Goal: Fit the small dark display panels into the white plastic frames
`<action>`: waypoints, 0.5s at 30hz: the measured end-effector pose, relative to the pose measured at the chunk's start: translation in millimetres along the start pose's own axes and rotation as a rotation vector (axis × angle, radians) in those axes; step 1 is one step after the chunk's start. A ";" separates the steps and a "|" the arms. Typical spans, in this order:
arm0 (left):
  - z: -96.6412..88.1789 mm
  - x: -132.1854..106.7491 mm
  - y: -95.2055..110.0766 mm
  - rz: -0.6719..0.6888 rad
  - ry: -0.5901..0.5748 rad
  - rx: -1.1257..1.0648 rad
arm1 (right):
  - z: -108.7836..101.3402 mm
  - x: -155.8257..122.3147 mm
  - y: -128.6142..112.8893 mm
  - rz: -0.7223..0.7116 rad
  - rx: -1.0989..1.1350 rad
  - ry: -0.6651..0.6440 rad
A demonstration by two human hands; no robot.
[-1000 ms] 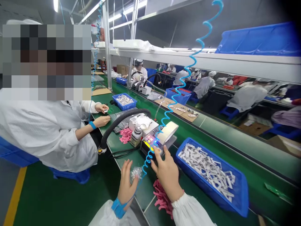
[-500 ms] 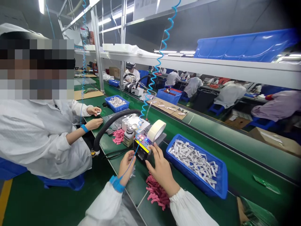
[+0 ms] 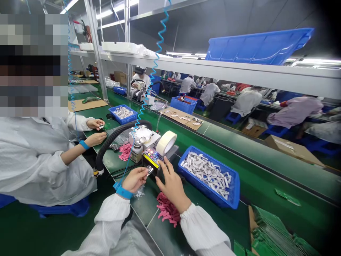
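A tape dispenser [image 3: 150, 161] with a yellow label and coloured buttons stands on the bench, a wide roll of pale tape [image 3: 161, 143] mounted at its back. At its front, my left hand [image 3: 134, 180] pinches a short, shiny piece of clear tape [image 3: 150, 170]. A blue wrist strap [image 3: 123, 191] circles that wrist. My right hand [image 3: 172, 183] is open, fingers spread, its fingertips at the button panel's right edge; whether they press anything I cannot tell. Below this hand lies a heap of pink strips [image 3: 168, 213], partly covered by it.
Right of the dispenser stands a blue bin [image 3: 236, 193] of white parts. Green circuit boards [image 3: 274, 231] are stacked at lower right. A bottle [image 3: 136, 153] and a black hose [image 3: 106, 144] stand left. A co-worker [image 3: 48, 160] sits at the left, holding a small part.
My left hand has closed its fingers on the piece of tape at the dispenser's front. My right hand stays by the buttons. The whole view has shifted somewhat to the right.
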State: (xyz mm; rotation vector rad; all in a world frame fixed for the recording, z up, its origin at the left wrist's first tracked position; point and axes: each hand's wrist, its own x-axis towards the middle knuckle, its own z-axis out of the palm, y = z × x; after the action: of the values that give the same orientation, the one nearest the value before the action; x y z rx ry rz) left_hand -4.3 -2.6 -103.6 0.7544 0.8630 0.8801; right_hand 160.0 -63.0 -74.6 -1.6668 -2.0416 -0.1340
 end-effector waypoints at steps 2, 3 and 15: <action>-2.6 -2.9 3.5 0.000 -0.016 -0.001 | 1.7 0.4 -1.8 0.012 -0.041 0.000; -3.5 -3.6 4.3 0.002 -0.019 0.001 | 2.7 0.7 -3.1 0.022 -0.066 0.002; -24.0 -18.0 10.8 0.135 0.036 0.197 | 1.6 1.9 -8.4 0.038 -0.099 0.013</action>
State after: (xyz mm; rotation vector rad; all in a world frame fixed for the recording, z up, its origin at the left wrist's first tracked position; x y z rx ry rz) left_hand -35.3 -8.9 -99.7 0.9790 0.9487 0.9391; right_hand 151.3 -62.8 -73.2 -1.7582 -2.0217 -0.2359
